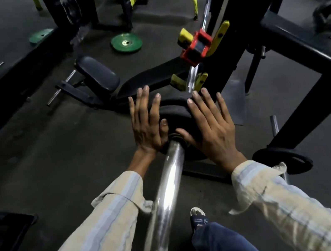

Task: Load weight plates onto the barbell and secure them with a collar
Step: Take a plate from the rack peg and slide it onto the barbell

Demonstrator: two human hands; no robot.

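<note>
Now both palms flat on black plate [176, 110] — left hand [148, 124], right hand [210, 126], fingers spread, flanking barbell sleeve [168, 175].

floor [60, 156]: dark, matte, under everything
green plate [126, 43]: flat on the floor, well beyond the left hand [148, 124]
second green plate [41, 36]: flat, farther off, up and left of the first
black plate [284, 159]: low, just right of the right hand [213, 126]; whether it touches the floor is unclear
bench [97, 79]: stands on the floor, beyond and left of the left hand
foot [198, 218]: on the floor, below the right hand
</note>
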